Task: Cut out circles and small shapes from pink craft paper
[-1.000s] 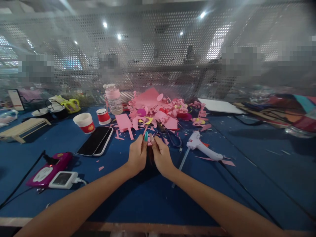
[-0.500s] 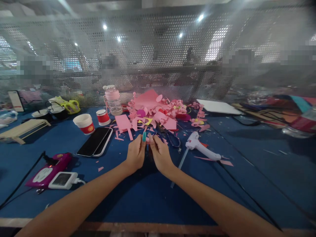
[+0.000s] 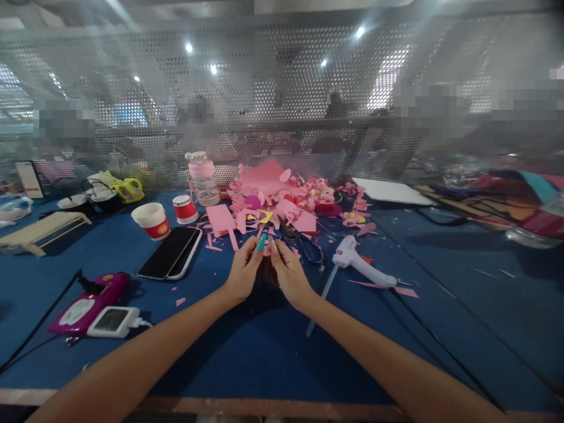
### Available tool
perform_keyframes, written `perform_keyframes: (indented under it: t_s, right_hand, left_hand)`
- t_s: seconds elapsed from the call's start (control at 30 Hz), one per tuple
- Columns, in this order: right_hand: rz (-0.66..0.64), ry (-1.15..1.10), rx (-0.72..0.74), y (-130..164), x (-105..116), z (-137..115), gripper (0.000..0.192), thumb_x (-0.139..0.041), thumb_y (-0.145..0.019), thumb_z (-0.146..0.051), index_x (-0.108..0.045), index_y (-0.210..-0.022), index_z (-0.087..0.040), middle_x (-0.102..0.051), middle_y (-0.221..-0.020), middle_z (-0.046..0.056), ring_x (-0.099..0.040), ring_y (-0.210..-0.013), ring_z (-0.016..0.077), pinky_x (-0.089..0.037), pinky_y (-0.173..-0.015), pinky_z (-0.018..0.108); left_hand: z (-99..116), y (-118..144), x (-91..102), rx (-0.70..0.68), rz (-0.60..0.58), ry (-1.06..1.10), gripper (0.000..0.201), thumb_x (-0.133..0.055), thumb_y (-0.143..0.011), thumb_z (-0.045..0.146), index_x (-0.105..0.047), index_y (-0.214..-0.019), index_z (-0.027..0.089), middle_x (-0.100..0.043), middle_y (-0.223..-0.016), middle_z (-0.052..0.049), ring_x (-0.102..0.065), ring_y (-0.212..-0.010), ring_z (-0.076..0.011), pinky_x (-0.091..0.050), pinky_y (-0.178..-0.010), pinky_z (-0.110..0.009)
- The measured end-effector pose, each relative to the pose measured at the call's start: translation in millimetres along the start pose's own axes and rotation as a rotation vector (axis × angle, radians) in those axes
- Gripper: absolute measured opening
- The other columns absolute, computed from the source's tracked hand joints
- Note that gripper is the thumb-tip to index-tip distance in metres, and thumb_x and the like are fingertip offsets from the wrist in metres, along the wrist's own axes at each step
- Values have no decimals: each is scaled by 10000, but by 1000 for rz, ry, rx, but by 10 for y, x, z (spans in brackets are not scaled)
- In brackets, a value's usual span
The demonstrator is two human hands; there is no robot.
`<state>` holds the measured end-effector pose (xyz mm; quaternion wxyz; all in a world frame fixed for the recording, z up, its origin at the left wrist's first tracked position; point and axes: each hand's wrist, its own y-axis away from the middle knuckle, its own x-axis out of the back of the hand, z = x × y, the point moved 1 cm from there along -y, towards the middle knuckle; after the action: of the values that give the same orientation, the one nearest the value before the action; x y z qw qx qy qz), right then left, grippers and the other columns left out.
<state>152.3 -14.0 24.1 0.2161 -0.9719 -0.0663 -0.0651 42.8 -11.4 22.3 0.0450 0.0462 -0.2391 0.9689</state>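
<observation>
My left hand (image 3: 243, 274) and my right hand (image 3: 289, 272) meet at the middle of the blue table (image 3: 247, 352), fingertips pinched together on a small pink paper piece (image 3: 265, 247). The piece is mostly hidden by my fingers. Just beyond them lies a heap of pink paper scraps (image 3: 282, 200). Dark-handled scissors (image 3: 304, 241) rest right of my fingertips. A white glue gun (image 3: 359, 262) lies further right, with a clear glue stick (image 3: 321, 296) beside my right wrist.
Two phones (image 3: 170, 251) lie left of my hands, with red-and-white paper cups (image 3: 151, 219) and a pink-lidded bottle (image 3: 202, 176) behind. A magenta device and white charger (image 3: 94, 308) sit at the near left. A perforated metal screen (image 3: 282, 100) closes the back. Cables (image 3: 440, 341) cross the right side.
My hands stay together on the small piece and have shifted only slightly, with the fingertips a little closer. Nothing else on the table has moved.
</observation>
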Motion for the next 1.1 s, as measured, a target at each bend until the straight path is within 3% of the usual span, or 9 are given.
perform_keyframes:
  t_s: [0.3, 0.67, 0.83, 1.1]
  right_hand:
    - [26, 23, 10, 5, -5, -21, 293, -352, -862, -422, -395, -674, -202, -351, -616, -30, -342, -552, 103, -345, -519, 222]
    - [67, -138, -100, 51, -56, 33, 240, -426, -817, -413, -439, -716, -196, -393, -648, -20, -379, -569, 107, -372, -529, 229]
    - [74, -165, -92, 79, -75, 16, 200, -425, -825, -381, -467, -765, -196, -455, -688, -2, -437, -623, 121, -416, -603, 250]
    - [54, -98, -67, 115, -76, -3, 242, -398, -844, -374, -385, -671, -206, -349, -593, -32, -320, -508, 92, -325, -450, 208]
  left_hand:
    - [42, 38, -18, 25, 84, -233, 267, -349, -868, 375, -390, -691, 179, -407, -593, 36, -383, -545, -91, -329, -522, -214]
    - [17, 121, -84, 38, 147, -260, 233, -326, -880, 337, -415, -736, 178, -457, -615, 22, -432, -540, -95, -359, -512, -218]
    - [-1, 154, -104, 64, 164, -286, 247, -302, -887, 353, -456, -820, 171, -517, -681, -13, -496, -607, -122, -409, -571, -253]
    - [-2, 181, -105, 51, 129, -281, 250, -274, -895, 347, -458, -874, 180, -527, -650, -12, -534, -625, -139, -414, -548, -254]
